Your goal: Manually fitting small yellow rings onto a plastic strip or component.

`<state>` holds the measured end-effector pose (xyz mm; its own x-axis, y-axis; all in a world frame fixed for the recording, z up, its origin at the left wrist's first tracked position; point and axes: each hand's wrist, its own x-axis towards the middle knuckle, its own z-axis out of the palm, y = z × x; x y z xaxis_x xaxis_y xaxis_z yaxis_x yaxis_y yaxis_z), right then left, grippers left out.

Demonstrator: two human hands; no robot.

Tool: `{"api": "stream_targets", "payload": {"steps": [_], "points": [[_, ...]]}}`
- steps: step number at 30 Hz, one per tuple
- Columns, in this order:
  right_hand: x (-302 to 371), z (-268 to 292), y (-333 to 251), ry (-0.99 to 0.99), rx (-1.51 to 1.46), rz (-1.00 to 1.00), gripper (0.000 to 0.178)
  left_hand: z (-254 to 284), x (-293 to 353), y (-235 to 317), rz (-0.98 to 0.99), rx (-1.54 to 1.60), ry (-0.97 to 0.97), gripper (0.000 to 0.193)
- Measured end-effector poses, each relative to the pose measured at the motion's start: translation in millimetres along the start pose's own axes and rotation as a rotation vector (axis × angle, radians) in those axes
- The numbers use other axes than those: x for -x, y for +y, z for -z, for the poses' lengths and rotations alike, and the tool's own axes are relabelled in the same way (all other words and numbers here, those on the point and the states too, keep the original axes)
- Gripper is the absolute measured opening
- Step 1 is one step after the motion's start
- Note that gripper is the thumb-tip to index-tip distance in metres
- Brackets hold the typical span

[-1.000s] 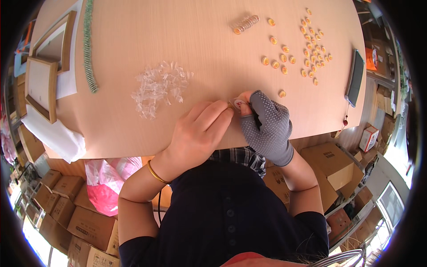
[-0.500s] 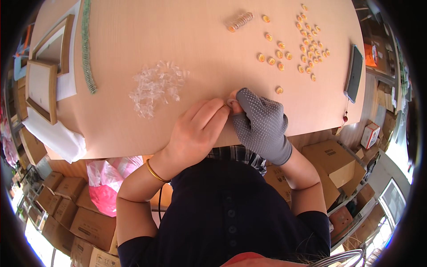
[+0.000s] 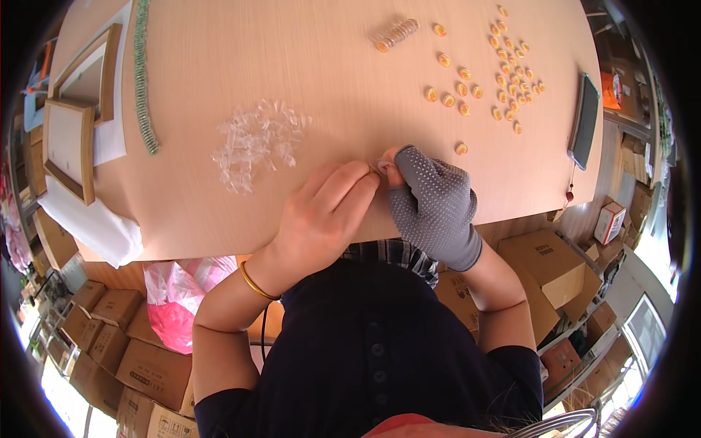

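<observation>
My left hand point(image 3: 325, 208), bare with a gold bangle at the wrist, is closed in a pinch; what its fingertips hold is too small to make out. Close against it, my right hand point(image 3: 437, 204) wears a grey dotted glove with bare fingertips. Between its thumb and finger is a small pale round piece point(image 3: 383, 166), partly hidden by the fingers. Left of the hands lies a loose heap of clear plastic pieces point(image 3: 259, 142). Small orange-and-gold discs point(image 3: 504, 69) are scattered at the far right, one point(image 3: 461, 148) near my right hand. Behind them lies a row of stacked discs point(image 3: 398, 34).
Along the left are a green strip point(image 3: 143, 80), wooden frames point(image 3: 71, 150) and a white cloth point(image 3: 91, 223). A dark phone-like device point(image 3: 583, 120) lies at the table's right edge. Cardboard boxes point(image 3: 544, 266) and a pink-and-white plastic bag point(image 3: 171, 306) stand below the table.
My right hand has shifted slightly to the right, so the gap between the two hands' fingertips is a little wider. The left hand has hardly moved.
</observation>
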<state>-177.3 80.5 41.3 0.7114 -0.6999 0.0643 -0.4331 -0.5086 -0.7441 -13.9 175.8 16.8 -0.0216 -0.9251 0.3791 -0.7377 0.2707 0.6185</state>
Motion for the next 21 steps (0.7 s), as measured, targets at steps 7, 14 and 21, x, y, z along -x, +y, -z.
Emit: {"api": "stream_targets", "payload": {"steps": [7, 14, 21], "points": [[-0.6, 0.8, 2.5, -0.005, -0.094, -0.063, 0.003, -1.4, 3.1, -2.4, -0.004, -0.014, -0.02, 0.03], [3.9, -2.3, 6.2, -0.007, 0.039, 0.018, 0.005, -1.0, 0.4, -0.2, -0.003, -0.022, -0.004, 0.025], [21.1, 4.4, 18.2, 0.261, -0.287, -0.058, 0.012, -2.5, -0.4, 4.1, 0.037, -0.027, 0.052, 0.017]]}}
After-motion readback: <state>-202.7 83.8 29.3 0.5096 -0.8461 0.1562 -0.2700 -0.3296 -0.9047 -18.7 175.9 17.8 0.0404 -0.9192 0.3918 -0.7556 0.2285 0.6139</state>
